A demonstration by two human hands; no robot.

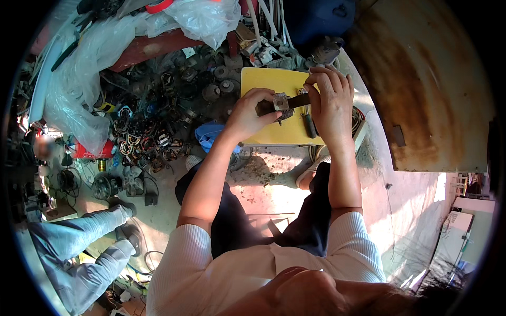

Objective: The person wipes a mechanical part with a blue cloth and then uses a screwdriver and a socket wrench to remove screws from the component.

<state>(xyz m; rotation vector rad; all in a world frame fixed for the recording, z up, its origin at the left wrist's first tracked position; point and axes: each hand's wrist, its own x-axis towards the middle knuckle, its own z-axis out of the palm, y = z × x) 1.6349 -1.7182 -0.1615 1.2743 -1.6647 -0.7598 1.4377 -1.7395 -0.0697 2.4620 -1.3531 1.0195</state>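
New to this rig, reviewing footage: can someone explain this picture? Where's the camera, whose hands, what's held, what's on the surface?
There is no robot here: these are a person's two bare hands. The one picture comes from a wide fisheye camera worn on that person's head, looking down, so straight edges bend near the rim. Picture left is the person's left.

The left hand holds a small blocky metal part above a yellow surface. The right hand pinches a dark flat strip that reaches the part; whether they are joined, I can't tell. A dark-handled tool lies on the yellow surface. The legs at far left belong to someone else.
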